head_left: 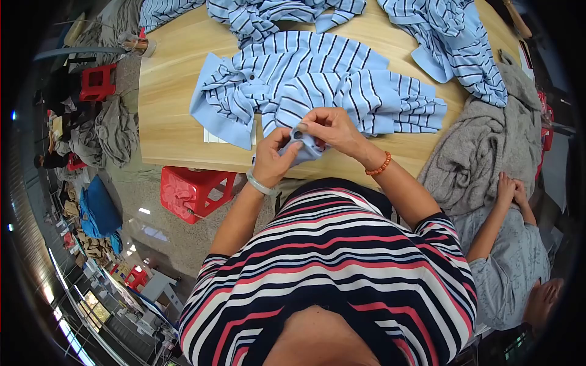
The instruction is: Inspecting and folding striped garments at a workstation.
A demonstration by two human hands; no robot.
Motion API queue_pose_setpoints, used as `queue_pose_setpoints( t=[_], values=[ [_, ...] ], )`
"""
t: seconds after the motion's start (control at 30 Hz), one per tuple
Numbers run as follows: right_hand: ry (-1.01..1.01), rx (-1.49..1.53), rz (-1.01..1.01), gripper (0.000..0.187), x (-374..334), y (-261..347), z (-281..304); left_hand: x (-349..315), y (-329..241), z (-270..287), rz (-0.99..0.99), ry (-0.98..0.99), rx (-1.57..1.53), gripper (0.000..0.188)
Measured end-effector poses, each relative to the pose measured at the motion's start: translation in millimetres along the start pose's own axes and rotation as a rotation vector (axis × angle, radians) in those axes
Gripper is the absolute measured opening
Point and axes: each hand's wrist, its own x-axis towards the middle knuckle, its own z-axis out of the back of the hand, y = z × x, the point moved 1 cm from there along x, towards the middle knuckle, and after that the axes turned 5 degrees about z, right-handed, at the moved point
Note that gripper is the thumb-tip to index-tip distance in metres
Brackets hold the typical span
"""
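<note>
A light blue knit cardigan (305,67) with dark and white stripes lies spread over the table in front of me, its near edge drawn toward my body. My left hand (272,157) pinches the plain blue edge, thumb against fingers, beside a dark round button (298,135). From the other side, my right hand (333,130) is closed on the same edge, with thumb and fingertips at the button. My fingers partly cover this spot, so I cannot tell whether the button is in a buttonhole.
More striped blue knitwear (455,46) lies along the wooden table's (171,110) far side. Grey knitwear (473,143) is heaped at the right, where a co-worker's hands (511,188) rest. A red stool (183,194) stands below the table's near left edge.
</note>
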Motion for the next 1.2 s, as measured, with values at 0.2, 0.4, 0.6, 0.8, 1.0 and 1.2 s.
queue_pose_setpoints(
  t=[0.2, 0.4, 0.6, 0.8, 1.0, 1.2],
  values=[
    [-0.373, -1.011, 1.026, 0.072, -43, 27, 7, -44, -59, 23, -0.050, 0.006, -0.599, 0.027],
    [-0.400, -0.941, 0.582, 0.033, -36, -19, 14, -12, -80, 12, -0.171, -0.076, -0.647, 0.025],
    [-0.262, -0.385, 0.692, 0.020, -67, 43, 5, 4, -31, 0, -0.040, -0.047, -0.440, 0.063],
    [-0.419, -0.122, 0.831, 0.025, -63, 52, -5, 20, -23, -51, 0.189, 0.194, -0.778, 0.070],
    [-0.578, -0.831, 0.911, 0.082, -93, 33, 5, 40, -14, -44, 0.374, 0.282, -1.130, 0.047],
    [-0.475, -0.807, 0.154, 0.079, -73, -16, 28, 59, 22, -54, 0.385, 0.186, -0.662, 0.042]
  ],
)
